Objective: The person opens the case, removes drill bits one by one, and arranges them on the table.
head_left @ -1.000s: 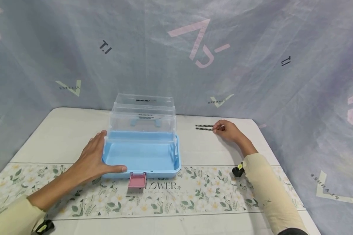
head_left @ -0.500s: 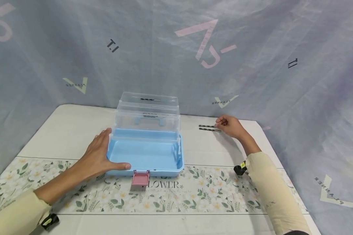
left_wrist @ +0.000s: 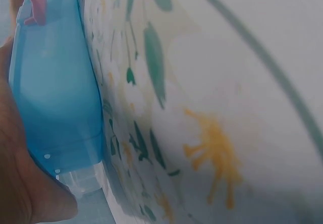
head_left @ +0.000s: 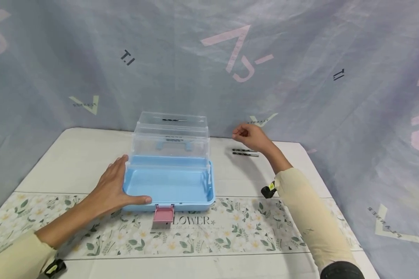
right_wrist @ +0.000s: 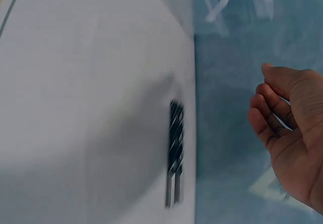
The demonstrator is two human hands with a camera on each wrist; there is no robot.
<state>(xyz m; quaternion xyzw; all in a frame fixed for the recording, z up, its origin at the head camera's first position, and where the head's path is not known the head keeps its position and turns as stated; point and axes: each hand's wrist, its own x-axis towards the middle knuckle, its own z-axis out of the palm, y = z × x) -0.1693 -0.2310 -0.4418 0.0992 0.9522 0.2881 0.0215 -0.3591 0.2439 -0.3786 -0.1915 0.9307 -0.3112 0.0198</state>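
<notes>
A light blue case (head_left: 181, 204) stands on the table, its clear lid and trays (head_left: 171, 129) raised at the back. One dark drill bit (head_left: 172, 120) lies in the upper clear tray; more thin bits (head_left: 179, 138) show in the tray below. My left hand (head_left: 111, 190) rests on the case's left front corner, thumb along the front rim, fingers straight at the side. To the right lie two spiral drill bits (head_left: 245, 155), side by side on the cloth. Above them hovers my right hand (head_left: 251, 137), fingers loosely curled; nothing shows between its fingers in the right wrist view.
A pink latch (head_left: 163, 214) hangs open at the case's front. Grey printed fabric (head_left: 174, 77) rises behind the table and along its sides. A floral strip (head_left: 230, 228) crosses the white table cover.
My right hand has come away from the two drill bits and moved up and left toward the case. Those bits still lie on the cloth. My left hand has stayed on the case.
</notes>
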